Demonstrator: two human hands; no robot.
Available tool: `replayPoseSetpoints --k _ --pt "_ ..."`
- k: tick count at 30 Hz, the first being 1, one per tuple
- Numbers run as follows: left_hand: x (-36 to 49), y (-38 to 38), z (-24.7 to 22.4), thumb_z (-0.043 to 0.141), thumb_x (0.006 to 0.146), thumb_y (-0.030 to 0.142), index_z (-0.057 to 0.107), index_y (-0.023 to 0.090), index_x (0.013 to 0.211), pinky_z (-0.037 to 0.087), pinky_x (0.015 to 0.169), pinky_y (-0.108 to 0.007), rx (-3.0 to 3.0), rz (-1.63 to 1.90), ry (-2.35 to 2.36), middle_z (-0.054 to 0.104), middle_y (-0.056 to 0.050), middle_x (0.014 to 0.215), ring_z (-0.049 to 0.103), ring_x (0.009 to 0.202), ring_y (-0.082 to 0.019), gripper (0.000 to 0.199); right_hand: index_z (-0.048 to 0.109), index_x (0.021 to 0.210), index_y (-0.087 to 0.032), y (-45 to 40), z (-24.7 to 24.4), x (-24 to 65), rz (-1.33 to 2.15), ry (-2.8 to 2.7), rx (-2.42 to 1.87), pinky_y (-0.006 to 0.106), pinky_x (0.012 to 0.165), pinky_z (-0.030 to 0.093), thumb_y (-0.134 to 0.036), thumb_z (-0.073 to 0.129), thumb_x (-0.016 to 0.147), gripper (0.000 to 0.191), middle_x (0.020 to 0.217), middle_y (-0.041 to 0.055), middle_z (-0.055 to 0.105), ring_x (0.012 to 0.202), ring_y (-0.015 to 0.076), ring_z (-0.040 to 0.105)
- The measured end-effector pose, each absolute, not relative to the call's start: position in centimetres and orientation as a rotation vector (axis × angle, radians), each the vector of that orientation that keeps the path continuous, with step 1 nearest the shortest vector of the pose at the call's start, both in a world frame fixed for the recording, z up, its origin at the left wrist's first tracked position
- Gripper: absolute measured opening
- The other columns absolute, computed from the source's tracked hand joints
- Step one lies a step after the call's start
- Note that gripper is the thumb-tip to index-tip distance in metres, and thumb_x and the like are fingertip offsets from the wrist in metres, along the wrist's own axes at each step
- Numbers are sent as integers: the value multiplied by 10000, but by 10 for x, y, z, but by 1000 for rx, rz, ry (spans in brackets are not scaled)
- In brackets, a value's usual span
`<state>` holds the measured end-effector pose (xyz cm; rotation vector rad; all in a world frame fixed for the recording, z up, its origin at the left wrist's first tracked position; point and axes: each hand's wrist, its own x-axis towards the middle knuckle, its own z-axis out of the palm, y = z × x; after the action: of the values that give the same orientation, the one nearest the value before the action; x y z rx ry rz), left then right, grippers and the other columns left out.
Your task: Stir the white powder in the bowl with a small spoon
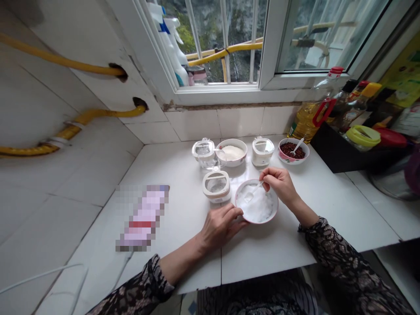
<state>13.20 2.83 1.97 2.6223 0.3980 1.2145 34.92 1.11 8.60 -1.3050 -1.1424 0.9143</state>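
Note:
A bowl (276,210) of white granules stands on the white tiled counter in front of me. My left hand (221,224) grips its left rim, thumb low on the outside and fingers at the edge. Between the fingertips of my right hand (278,183) is the handle of a small white spoon (249,197), its head resting on the granules. Just left of the bowl sits a clear-lidded seasoning jar (216,187). Behind it are a second jar (204,153), a bowl of pale granules (232,152) and a third jar (263,151).
A bowl of dark red flakes (292,153) with a white spoon is at the back right. Beside it stand an oil bottle (308,113) and a black rack (331,146) of bottles. A blurred, cable-attached device (144,218) lies at left. Yellow pipes (82,120) run along the wall.

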Motion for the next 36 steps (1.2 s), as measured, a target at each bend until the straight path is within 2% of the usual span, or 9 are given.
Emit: replayPoseSetpoints --k 6,9,14,16,18,21,24,30,36 --pt "133 28 20 555 963 324 529 183 953 416 514 -191 2626 1220 395 563 18 701 541 578 -104 144 608 603 -176 12 89 351 938 -1121 -1303 240 472 349 -227 518 642 110 408 -49 507 405 94 427" --pt "133 28 20 567 957 327 528 184 947 408 513 -190 2636 1232 397 560 21 696 544 576 -104 148 607 618 -190 6 91 348 715 -1340 -1343 261 513 374 -207 498 686 129 459 -37 525 466 117 462" --pt "134 28 19 556 967 332 517 181 946 410 516 -191 2641 1226 405 552 23 690 541 571 -105 157 622 625 -207 -2 89 337 379 -1790 -1263 324 709 449 -142 475 717 185 550 -15 599 578 140 514" --pt "134 28 19 554 967 333 520 182 949 408 516 -191 2638 1225 408 552 25 692 539 573 -103 155 618 619 -210 -2 88 336 409 -1784 -1273 315 708 451 -139 471 719 192 550 -15 605 598 144 529" --pt "133 28 19 561 960 331 526 183 947 406 513 -190 2632 1226 409 551 26 691 535 571 -101 153 613 612 -208 -1 88 338 509 -1675 -1325 287 641 438 -153 475 713 180 519 -19 590 584 142 532" --pt "133 28 19 568 955 328 527 183 948 403 508 -191 2628 1224 403 552 25 694 532 570 -100 151 610 612 -195 3 88 345 726 -1413 -1376 247 503 372 -190 486 686 144 436 -46 515 456 112 461" --pt "133 28 21 563 959 326 523 186 948 403 507 -192 2622 1223 396 555 24 698 529 570 -100 146 602 595 -183 8 88 351 891 -1206 -1349 235 454 335 -215 500 650 121 409 -57 491 395 92 419" --pt "134 28 21 563 956 331 522 189 941 404 505 -191 2632 1234 406 551 28 689 527 565 -98 149 623 634 -174 13 90 352 988 -1092 -1288 259 515 410 -221 538 662 101 423 -44 539 423 101 471" --pt "135 27 22 544 969 341 529 179 926 406 513 -194 2625 1243 411 558 21 680 533 563 -102 168 623 861 -188 12 96 331 860 -1163 -1168 303 678 518 -307 597 816 130 658 9 695 643 151 645"
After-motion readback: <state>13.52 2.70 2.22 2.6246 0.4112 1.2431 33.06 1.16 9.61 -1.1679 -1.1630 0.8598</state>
